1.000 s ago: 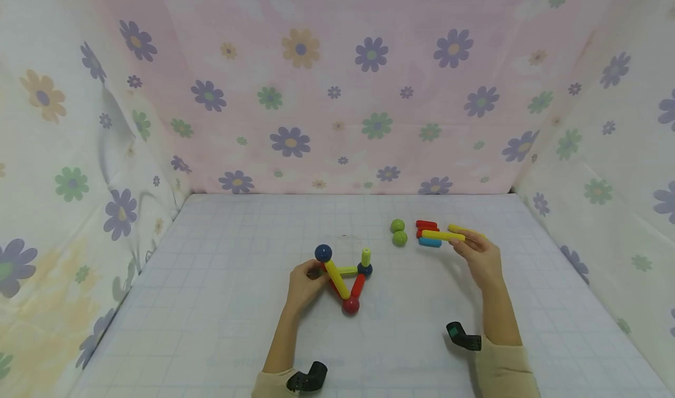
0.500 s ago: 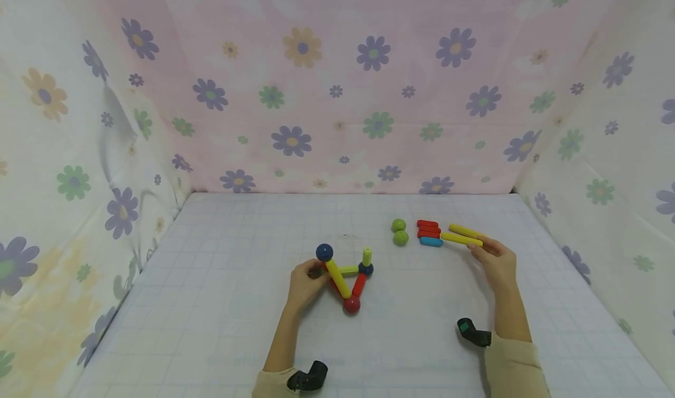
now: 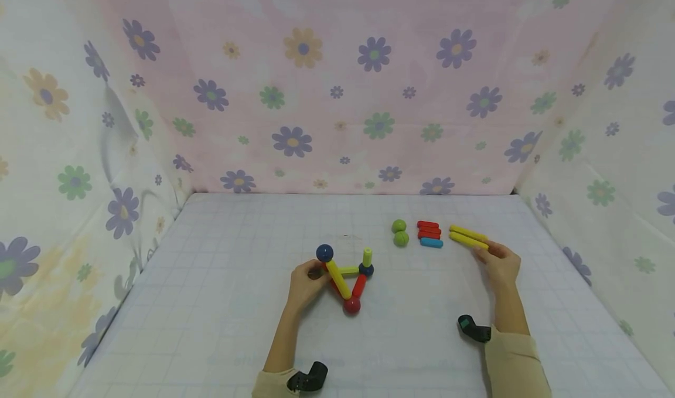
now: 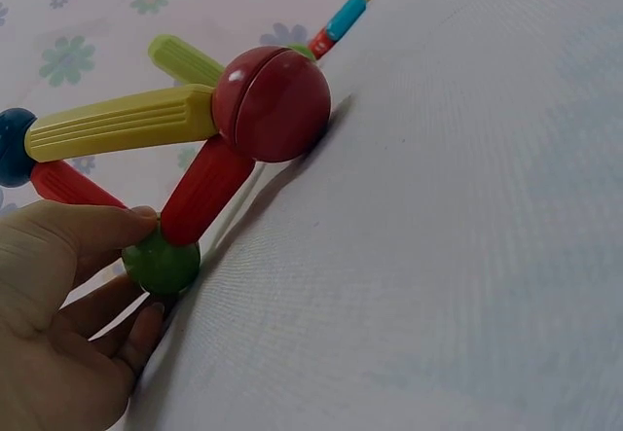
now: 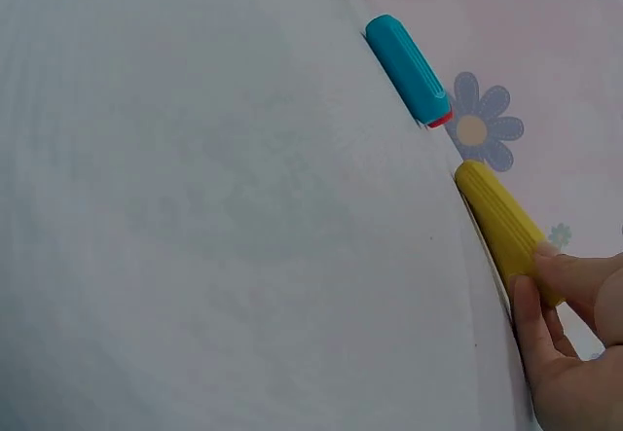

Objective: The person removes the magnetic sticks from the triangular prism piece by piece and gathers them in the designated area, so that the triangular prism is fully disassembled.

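My left hand (image 3: 306, 286) grips the green ball (image 4: 164, 258) at one corner of a small frame of balls and rods. A yellow rod (image 3: 338, 279) slopes up from the frame's red ball (image 3: 351, 305) to a navy ball (image 3: 324, 252). At another corner, a short lime rod (image 3: 367, 257) stands upright on a second navy ball (image 3: 366, 271). Off to the right, my right hand (image 3: 501, 264) pinches the near end of a yellow rod (image 5: 499, 217) lying on the table. A second yellow rod (image 3: 469, 232) lies alongside it, just behind.
Several short red rods (image 3: 429, 230) and a blue rod (image 3: 432, 242) lie left of the yellow rods. Farther left are two green balls (image 3: 401, 238). A flower-patterned cloth (image 3: 358, 152) rises behind the table and on both sides.
My right hand has moved right with the yellow rod, away from the red and blue rods, and brought it down beside the other yellow rod. My left hand and the frame stay put.
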A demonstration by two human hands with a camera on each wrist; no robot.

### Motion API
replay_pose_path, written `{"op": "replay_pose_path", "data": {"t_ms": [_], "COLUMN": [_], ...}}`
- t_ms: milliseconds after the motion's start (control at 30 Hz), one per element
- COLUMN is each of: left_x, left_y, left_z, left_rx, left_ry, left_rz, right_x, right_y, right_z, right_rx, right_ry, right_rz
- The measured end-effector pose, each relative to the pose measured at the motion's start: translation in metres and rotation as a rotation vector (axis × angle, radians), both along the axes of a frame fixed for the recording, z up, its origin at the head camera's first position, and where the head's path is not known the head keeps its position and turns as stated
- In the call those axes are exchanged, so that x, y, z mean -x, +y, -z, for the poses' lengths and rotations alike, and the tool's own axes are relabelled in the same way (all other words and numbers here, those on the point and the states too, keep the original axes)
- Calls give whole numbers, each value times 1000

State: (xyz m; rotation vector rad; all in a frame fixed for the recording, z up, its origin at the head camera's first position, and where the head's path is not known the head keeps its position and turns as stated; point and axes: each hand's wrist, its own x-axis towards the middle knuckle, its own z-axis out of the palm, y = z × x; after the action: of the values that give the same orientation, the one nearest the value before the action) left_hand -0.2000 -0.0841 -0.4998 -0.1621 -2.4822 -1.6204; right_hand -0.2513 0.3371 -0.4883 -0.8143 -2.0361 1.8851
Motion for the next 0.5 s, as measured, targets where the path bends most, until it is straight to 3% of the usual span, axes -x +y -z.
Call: {"op": "replay_pose_path", "data": {"t_ms": [133,267,500], "left_x": [0,-1,-1], "left_y": [0,0,0], "left_z": [0,-1,-1], "left_rx": [-2,-11,-9], "left_ry": [3,-10,-22], "left_rz": [8,8,2], "right_x": [4,6,8], "right_y": [4,7,8], "right_z": [4,6,4], "right_rx": [-140,-193,-104], "right_ry": [-65,-72,-34], "right_rz": [11,32,46]}}
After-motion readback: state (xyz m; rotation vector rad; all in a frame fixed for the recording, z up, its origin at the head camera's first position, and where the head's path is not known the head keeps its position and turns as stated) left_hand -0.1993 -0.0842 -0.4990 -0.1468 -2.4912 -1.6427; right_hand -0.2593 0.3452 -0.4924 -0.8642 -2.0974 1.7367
